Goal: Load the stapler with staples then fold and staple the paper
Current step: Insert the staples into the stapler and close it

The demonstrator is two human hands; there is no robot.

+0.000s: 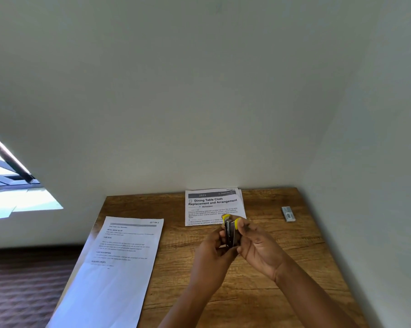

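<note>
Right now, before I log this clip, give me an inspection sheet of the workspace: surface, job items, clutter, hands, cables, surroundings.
Surface: wooden table, set into a wall corner.
Job's things: stapler with yellow parts, held above the table between both hands; small grey staple box lying at the far right; long printed sheet at the left, its near end hanging over the table edge; printed paper stack at the far edge, headed "Dining Table Cloth Replacement and Arrangement".
Clutter: nothing seen.
Hands: left hand and right hand both grip the stapler.
Cables: nothing seen.
Surroundings: plain walls; window at left; dark patterned floor.
</note>
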